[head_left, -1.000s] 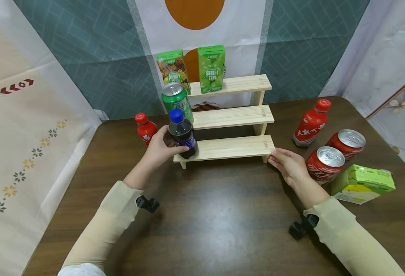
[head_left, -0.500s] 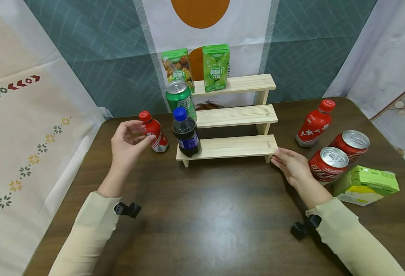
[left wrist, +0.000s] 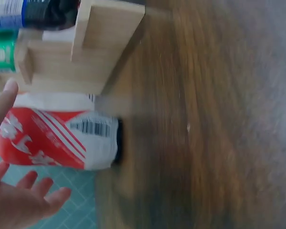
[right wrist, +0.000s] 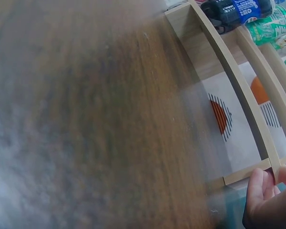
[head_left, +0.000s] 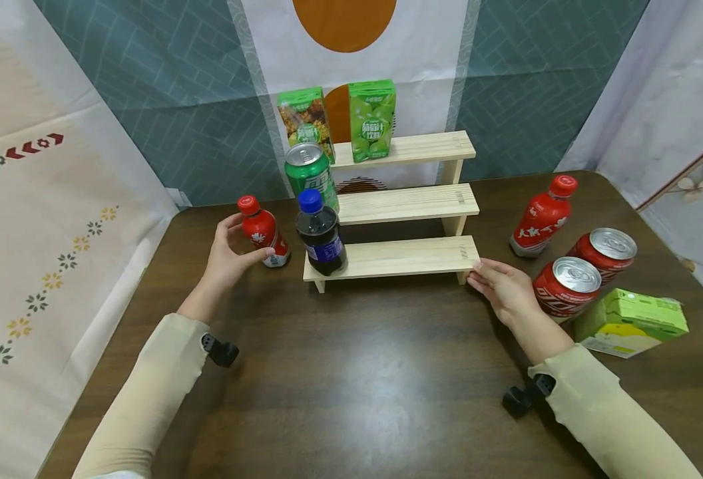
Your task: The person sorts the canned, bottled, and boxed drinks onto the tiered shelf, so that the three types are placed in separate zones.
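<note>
Brown counter [head_left: 363, 399] fills the head view; a red bottle [head_left: 263, 233] stands left of the wooden rack [head_left: 411, 258], left hand [head_left: 222, 261] around it. Left wrist: that hand is parted; the bottle, probably slick, weighty, suits a mid-body clasp. Right wrist: right hand [right wrist: 271, 202] pinches the rack's end.

We look across a dark wood table [head_left: 351, 432], its grain catching a pale glare [head_left: 381, 389], toward a teal backdrop [head_left: 166, 80] in a brick pattern. A white panel [head_left: 426, 50] with orange discs [head_left: 344, 23] splits it. At our left, a cream cloth [head_left: 28, 213] carries a row of flowers [head_left: 20, 327] and red and green chevrons [head_left: 14, 154]; at our right, a white cloth [head_left: 699, 73] shows blossoms [head_left: 695, 189].
</note>
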### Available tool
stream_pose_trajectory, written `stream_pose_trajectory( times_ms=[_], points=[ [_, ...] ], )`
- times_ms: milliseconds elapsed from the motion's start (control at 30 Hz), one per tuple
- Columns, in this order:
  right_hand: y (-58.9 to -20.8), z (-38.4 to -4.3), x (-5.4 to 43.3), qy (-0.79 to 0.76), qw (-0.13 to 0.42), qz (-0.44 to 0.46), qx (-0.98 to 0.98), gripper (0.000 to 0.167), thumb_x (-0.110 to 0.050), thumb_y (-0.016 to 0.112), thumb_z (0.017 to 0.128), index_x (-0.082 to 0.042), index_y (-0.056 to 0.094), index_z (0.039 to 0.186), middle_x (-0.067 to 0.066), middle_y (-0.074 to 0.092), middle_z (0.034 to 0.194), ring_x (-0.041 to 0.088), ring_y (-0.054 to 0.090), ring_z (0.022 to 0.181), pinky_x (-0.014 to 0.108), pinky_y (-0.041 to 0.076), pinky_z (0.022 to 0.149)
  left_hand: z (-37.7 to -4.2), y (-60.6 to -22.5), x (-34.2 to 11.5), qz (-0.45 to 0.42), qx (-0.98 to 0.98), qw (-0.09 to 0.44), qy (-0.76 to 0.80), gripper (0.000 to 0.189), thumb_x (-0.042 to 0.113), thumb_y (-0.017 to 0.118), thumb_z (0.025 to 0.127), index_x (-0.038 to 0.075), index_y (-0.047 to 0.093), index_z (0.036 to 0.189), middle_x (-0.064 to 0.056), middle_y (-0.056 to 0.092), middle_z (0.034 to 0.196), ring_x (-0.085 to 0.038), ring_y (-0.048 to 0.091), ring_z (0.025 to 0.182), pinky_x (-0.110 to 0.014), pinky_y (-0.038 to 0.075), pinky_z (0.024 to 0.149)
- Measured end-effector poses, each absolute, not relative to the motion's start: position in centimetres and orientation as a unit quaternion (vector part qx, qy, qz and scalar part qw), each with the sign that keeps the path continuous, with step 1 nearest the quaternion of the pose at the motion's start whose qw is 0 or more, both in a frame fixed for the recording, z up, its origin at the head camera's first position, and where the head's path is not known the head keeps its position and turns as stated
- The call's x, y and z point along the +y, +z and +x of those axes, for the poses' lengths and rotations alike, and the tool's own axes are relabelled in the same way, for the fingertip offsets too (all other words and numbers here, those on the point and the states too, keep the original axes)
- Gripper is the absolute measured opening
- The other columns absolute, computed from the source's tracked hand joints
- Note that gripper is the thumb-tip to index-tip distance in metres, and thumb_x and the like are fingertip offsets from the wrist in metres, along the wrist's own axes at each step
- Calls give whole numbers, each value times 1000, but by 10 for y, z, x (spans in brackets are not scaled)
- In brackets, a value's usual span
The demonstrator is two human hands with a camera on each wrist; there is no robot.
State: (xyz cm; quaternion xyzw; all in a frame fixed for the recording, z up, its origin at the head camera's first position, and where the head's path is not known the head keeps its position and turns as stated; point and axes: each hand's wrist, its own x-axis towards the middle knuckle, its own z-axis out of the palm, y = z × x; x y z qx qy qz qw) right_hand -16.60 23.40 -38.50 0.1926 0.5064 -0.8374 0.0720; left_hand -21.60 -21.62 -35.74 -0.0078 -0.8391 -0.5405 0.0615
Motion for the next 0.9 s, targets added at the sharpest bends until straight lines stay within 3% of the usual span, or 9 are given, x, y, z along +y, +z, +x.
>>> stream_pose_trajectory(
  times_ms=[267,633,900],
  points=[
    [-384,-166,235,-834,74,197,509,17,-2,59,91,-14,66,81,-3,66,76,8,63,73,20,57,71,-235,-367,-220,16,-835,11,-551,85,12,71,85,8,16,149,-17,32,149,-34,33,134,-52,33,109],
    [-383,-167,235,-837,74,203,503,18,-2,60,90,-14,67,80,-2,66,76,9,63,72,21,57,70,-243,-370,-218,38,-823,0,-567,78,15,72,85,9,24,147,-15,39,146,-30,39,133,-46,33,112],
    [-384,-168,234,-832,71,201,512,20,-2,58,92,-15,66,80,-2,66,75,8,63,71,20,57,70,-238,-370,-219,58,-830,23,-554,76,17,75,82,8,32,144,-15,45,141,-29,45,129,-43,38,109]
  ],
)
